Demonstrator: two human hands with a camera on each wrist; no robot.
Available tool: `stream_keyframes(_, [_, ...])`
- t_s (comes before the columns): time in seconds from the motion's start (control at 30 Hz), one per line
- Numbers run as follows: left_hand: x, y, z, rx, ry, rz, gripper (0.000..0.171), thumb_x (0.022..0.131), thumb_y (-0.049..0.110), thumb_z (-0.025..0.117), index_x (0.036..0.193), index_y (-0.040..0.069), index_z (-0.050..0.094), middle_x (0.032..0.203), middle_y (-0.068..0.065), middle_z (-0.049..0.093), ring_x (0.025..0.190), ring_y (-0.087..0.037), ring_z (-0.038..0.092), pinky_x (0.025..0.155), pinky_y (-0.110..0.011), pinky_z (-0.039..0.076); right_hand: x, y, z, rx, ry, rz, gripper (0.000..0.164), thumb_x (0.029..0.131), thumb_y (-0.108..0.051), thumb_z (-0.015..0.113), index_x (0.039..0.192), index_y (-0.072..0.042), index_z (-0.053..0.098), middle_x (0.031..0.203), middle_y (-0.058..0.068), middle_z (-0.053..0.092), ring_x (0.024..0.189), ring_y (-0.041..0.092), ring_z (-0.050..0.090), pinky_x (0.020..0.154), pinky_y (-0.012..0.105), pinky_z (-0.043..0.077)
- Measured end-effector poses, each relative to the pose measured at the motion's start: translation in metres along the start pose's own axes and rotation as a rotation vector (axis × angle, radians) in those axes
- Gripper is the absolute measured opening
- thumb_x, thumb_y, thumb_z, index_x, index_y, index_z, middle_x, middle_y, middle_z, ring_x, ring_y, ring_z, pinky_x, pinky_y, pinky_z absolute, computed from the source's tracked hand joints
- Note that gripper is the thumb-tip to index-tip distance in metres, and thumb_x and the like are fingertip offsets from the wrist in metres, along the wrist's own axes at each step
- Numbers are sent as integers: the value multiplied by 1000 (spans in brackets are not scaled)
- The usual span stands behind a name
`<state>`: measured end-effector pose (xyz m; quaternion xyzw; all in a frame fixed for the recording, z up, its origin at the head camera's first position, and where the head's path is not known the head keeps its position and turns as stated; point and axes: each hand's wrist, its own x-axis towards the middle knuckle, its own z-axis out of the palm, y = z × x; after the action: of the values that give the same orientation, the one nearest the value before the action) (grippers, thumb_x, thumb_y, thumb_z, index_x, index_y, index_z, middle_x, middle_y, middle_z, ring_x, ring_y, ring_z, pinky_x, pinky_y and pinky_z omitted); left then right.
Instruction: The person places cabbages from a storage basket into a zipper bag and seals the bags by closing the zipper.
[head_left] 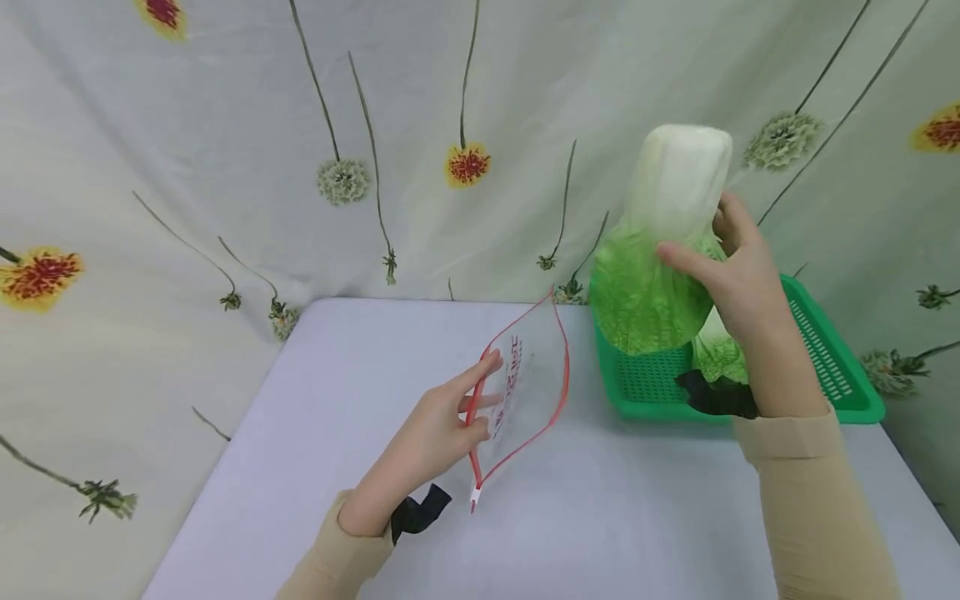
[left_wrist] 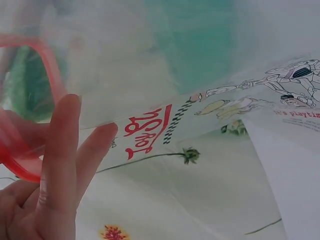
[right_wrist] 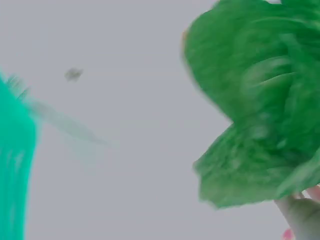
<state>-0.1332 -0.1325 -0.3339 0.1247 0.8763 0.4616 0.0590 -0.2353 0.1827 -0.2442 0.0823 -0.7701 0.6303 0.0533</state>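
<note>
My right hand point(head_left: 746, 283) grips a napa cabbage point(head_left: 686, 179) by its side above the green basket. Its white stem end points up, and the green leaves hang below; in the right wrist view the leaves point(right_wrist: 265, 110) fill the right side. My left hand point(head_left: 435, 425) holds a clear zip bag point(head_left: 517, 392) with a red rim by one edge, thumb and fingers on either side of it. The bag's mouth gapes toward the right. Red lettering and line drawings show on the plastic in the left wrist view, where the fingers point(left_wrist: 60, 160) lie against the rim.
A green plastic basket point(head_left: 832, 333) with slotted walls stands at the right back of the white table point(head_left: 360, 358). Another cabbage point(head_left: 716, 350) lies inside, partly hidden by the right arm. A flower-printed cloth point(head_left: 420, 225) hangs behind the table.
</note>
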Motion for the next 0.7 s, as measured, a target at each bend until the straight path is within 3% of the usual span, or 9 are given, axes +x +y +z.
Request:
stream_keyframes(0.1, [1,3,-1,37,-4,9,79,83,-10,51,153,23,36,151,5,47,84,-17,70,42,-19,24,-16,-15,22,231,7,-178,76,81,-4,75,146,-24,42,143,3,49,135,18,40,101,33,46])
stream_keyframes(0.17, [2,4,-3,68,-10,22,79,82,-9,50,153,24,37,150,6,48,61,-11,57,42,-18,23,-23,-16,41,303,-17,-353,75,74,4,77,141,-12,49,130,1,58,121,18,53,93,26,49])
stream_keyframes(0.27, [3,6,-5,77,-39,48,80,80,-9,47,152,23,37,150,6,49,62,-10,60,45,-18,26,-31,-9,70,302,-81,-610,76,70,-3,85,138,-5,52,128,0,62,115,17,61,98,27,50])
stream_keyframes(0.33, [4,7,-8,43,-65,43,78,80,-9,48,151,22,39,148,2,51,86,-13,71,49,-17,35,-36,0,85,264,-143,-747,73,72,-15,88,135,-3,53,131,-3,60,116,17,60,98,28,51])
stream_keyframes(0.4, [4,5,-13,40,-71,42,64,83,-8,52,143,16,48,136,-4,60,101,-18,70,55,-19,42,-42,9,96,198,-224,-853,67,78,-25,84,134,-3,54,135,-1,58,121,18,58,100,29,51])
stream_keyframes(0.43, [3,4,-16,48,-67,39,54,85,-7,55,135,13,55,124,-4,64,96,-17,69,59,-21,44,-45,13,100,135,-265,-902,63,81,-27,81,132,-3,55,135,0,58,123,19,57,102,29,50])
stream_keyframes(0.53, [0,-1,-25,88,-38,142,43,89,-3,63,130,5,57,119,-10,66,101,-21,66,80,-31,55,-56,21,106,-128,-366,-1036,54,84,-23,78,130,-3,57,134,7,59,124,22,55,106,27,46])
stream_keyframes(0.63, [-3,-6,-32,100,-29,226,50,91,1,64,139,7,53,133,-8,62,120,-25,61,101,-41,51,-66,25,107,-384,-415,-1098,63,77,-23,86,131,-6,59,132,9,61,123,24,57,106,28,47])
stream_keyframes(0.7, [-5,-7,-35,81,-36,214,57,92,4,66,146,13,48,143,-4,56,129,-25,56,105,-45,48,-70,26,106,-485,-422,-1097,73,69,-23,91,133,-8,59,131,8,62,119,23,58,103,32,49])
